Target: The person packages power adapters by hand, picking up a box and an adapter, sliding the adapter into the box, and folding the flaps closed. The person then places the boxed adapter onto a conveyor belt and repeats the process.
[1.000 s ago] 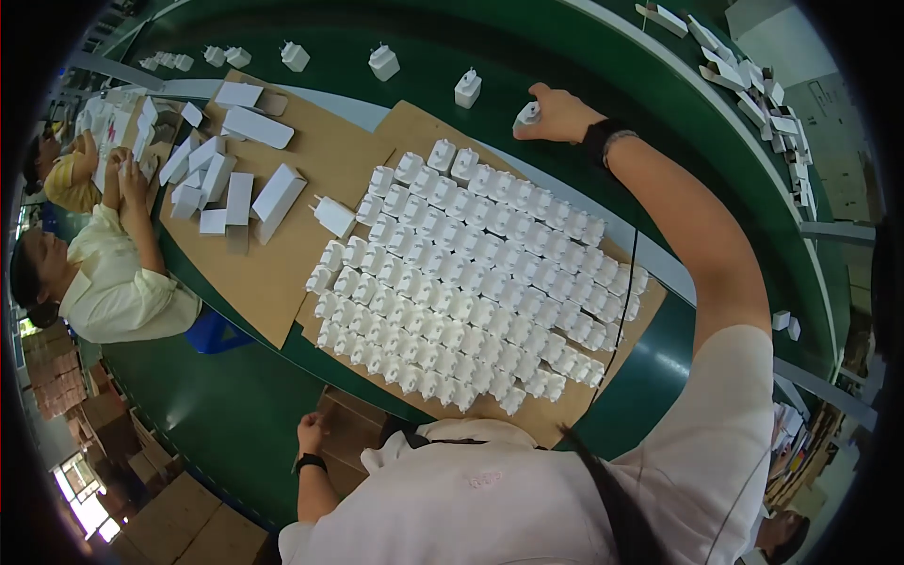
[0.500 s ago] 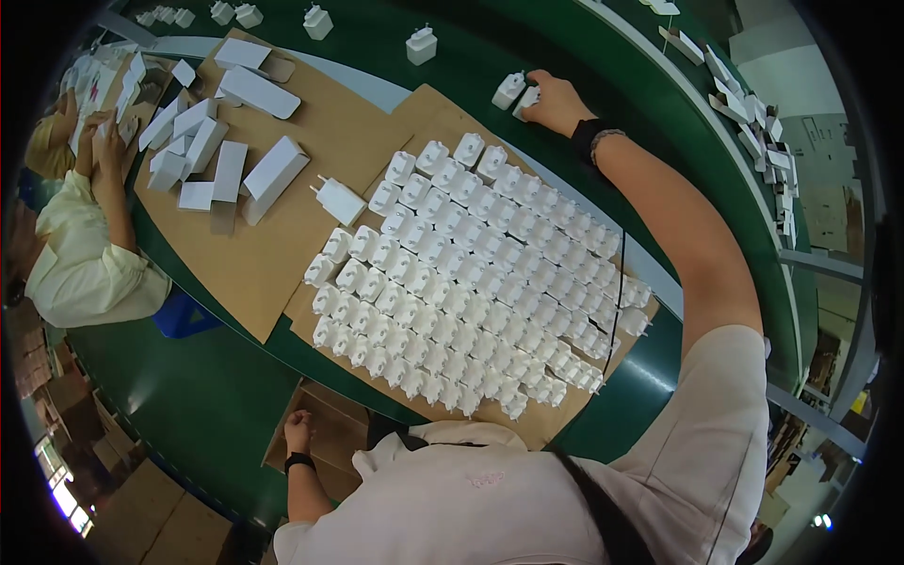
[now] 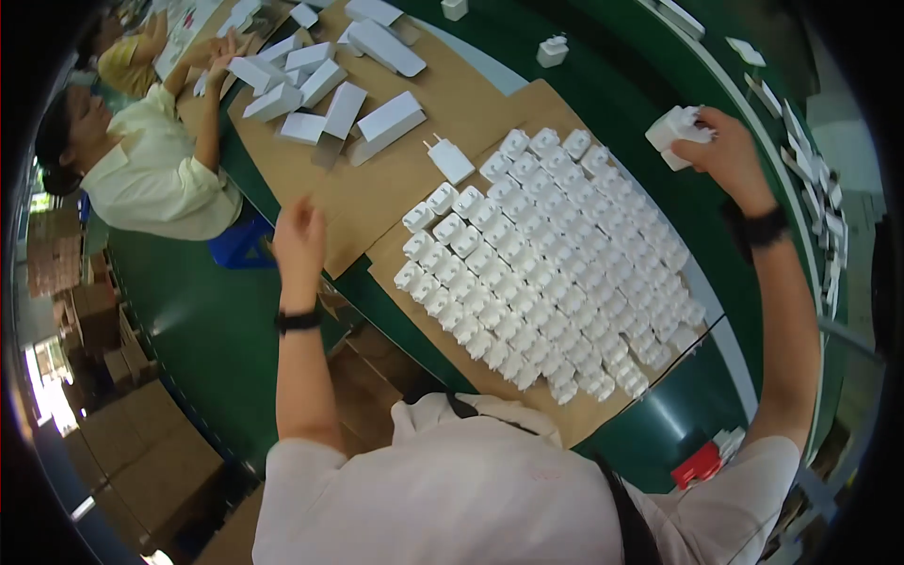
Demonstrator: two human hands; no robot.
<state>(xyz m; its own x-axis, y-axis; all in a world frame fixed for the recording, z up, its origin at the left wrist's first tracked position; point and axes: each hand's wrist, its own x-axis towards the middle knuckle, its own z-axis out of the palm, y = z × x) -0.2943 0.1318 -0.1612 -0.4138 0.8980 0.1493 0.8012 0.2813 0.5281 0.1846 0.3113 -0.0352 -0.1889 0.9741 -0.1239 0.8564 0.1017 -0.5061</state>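
Observation:
My right hand [image 3: 733, 151] is closed around a pair of white plug adapters [image 3: 674, 139], lifted over the green belt at the far right. My left hand [image 3: 301, 240] hovers by the near edge of the left cardboard sheet [image 3: 363, 212]. Its fingers are loosely bent and a little blurred; nothing shows in them. Between my arms stand tight rows of white plug adapters [image 3: 541, 259] on another brown sheet [image 3: 388, 268], prongs up. One lone adapter [image 3: 450, 160] lies on its side just beyond the rows' left corner.
White boxes [image 3: 325, 85] lie heaped on the left sheet. Further adapters [image 3: 553, 51] stand on the green belt [image 3: 603, 85]. A co-worker in pale yellow [image 3: 160, 169] sits at left. More white cartons [image 3: 810, 174] line the far-right ledge; a red item [image 3: 697, 464] lies beside my right sleeve.
My right hand has picked up the adapters from the belt and drawn them nearer. The left hand has risen from beside my body to the cardboard edge. The view has shifted left.

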